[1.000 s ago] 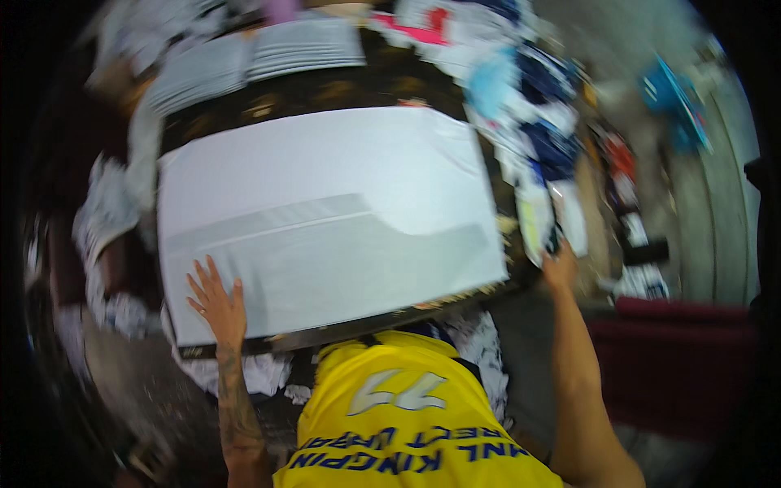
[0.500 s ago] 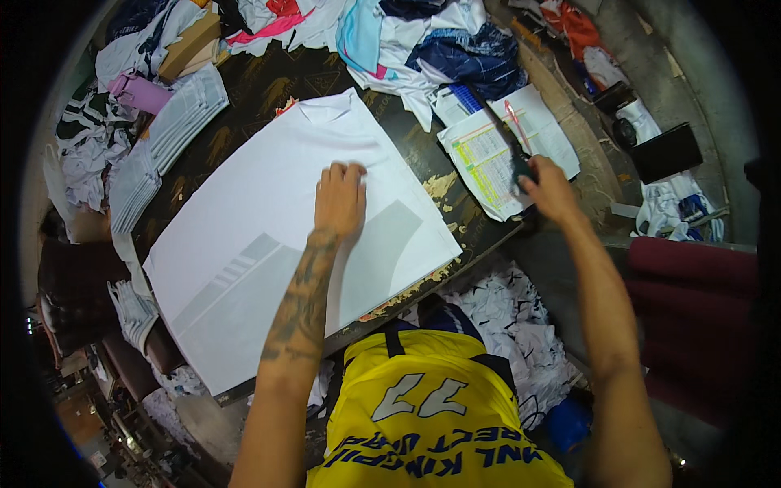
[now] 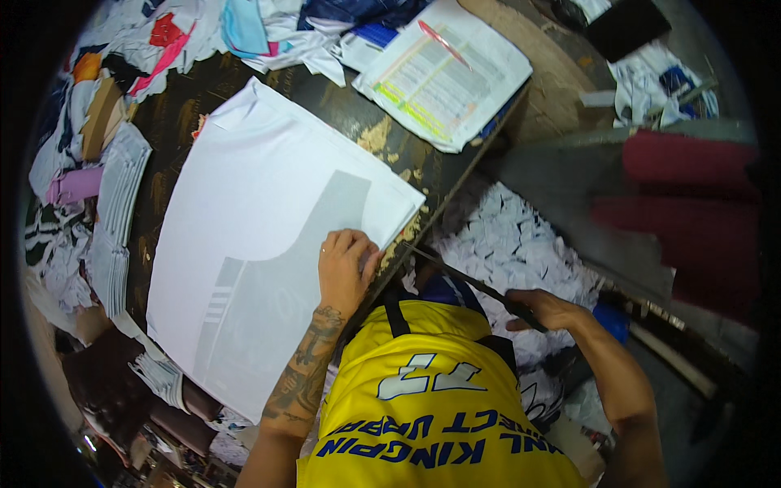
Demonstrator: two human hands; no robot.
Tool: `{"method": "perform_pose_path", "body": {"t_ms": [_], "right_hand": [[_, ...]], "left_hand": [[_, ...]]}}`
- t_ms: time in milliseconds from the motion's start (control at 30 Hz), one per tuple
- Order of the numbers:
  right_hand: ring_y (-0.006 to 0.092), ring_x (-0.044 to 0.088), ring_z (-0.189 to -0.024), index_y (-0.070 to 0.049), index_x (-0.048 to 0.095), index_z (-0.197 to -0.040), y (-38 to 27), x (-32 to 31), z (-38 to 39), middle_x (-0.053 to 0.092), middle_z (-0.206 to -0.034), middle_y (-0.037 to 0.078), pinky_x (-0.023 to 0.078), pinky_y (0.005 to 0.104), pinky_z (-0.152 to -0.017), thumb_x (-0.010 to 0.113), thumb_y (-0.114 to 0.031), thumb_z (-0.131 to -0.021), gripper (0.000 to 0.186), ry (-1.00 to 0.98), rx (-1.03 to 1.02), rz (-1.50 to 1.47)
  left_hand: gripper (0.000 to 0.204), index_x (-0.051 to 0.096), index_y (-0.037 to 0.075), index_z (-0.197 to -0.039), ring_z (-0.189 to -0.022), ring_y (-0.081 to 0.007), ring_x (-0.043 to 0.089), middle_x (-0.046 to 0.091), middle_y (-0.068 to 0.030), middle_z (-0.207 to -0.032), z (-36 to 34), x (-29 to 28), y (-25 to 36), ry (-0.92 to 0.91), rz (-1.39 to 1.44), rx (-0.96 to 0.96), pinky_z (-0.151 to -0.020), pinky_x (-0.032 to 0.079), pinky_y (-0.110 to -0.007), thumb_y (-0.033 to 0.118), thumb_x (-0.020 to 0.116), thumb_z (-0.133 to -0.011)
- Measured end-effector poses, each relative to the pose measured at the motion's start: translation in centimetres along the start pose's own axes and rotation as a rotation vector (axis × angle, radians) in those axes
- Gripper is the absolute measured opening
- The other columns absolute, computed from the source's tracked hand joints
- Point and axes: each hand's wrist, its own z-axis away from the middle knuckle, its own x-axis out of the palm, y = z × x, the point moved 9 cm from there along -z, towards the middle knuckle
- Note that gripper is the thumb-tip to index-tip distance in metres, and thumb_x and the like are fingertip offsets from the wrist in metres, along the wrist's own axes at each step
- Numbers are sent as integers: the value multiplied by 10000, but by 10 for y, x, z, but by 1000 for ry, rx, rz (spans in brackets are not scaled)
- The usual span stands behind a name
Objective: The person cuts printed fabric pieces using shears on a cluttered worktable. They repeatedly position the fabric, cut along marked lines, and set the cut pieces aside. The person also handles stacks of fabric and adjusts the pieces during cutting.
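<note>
White fabric panels (image 3: 244, 179) with a pale grey printed pattern lie stacked on the dark table. My left hand (image 3: 348, 264) rests on the near right part of this stack, by the table edge. Its fingers are slightly bent on the cloth, with the thumb apart. Long dark scissors (image 3: 468, 281) are in my right hand (image 3: 543, 311), off the table's near side. Their blades point up and left, the tips close to the table edge beside the stack's near corner. My fingers partly hide the handles.
Marked paper sheets (image 3: 447, 89) with a red pen (image 3: 443, 42) lie at the far right of the table. Folded white cloth stacks (image 3: 115, 195) and a pink bottle (image 3: 75, 185) are at left. White scraps (image 3: 512, 252) are heaped below the near edge.
My right hand has lifted the scissors off the papers and brought them near the table edge. My left hand has slid from the panel's middle to its near side. The view has shifted right.
</note>
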Motion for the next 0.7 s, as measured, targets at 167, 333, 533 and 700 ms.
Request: {"method": "perform_pose_path", "body": {"t_ms": [167,333,533,700], "right_hand": [[199,546,-898,-38,560,-1090,-82,19,-65,574,-931,118,484,395,-814,858,-369,-942,469,154,-437,-224],[234,715,-968,-63,716,-1130,-91,15,-94,738,-1010,111,550,376,-887,870,-408,-925,430,149,-354,-184],[160,654,-813,-32,738,-938,-92,19,-85,692,-795,67,511,351,-764,921,-488,-852,498,217,-180,-229],[101,524,-730,-23,688,-893,-83,52,-84,588,-738,-4,445,325,-682,950,-418,-848,476,270,-37,-336]], "left_hand": [[148,756,98,-991,-1077,-313,587,676,-57,-1081,-1,-7,8,-15,-80,122,-931,426,-450,173,818,-880],[200,778,113,-1050,-1137,-282,584,694,-40,-1127,7,-25,15,-24,-54,169,-986,401,-433,191,838,-876],[163,764,84,-1067,-1180,-293,596,687,-56,-1154,11,-29,-2,-92,13,144,-1013,411,-440,138,781,-914],[148,747,46,-1071,-1242,-320,600,682,-87,-1190,3,-24,-10,-139,79,204,-1054,428,-458,87,718,-931]]}}
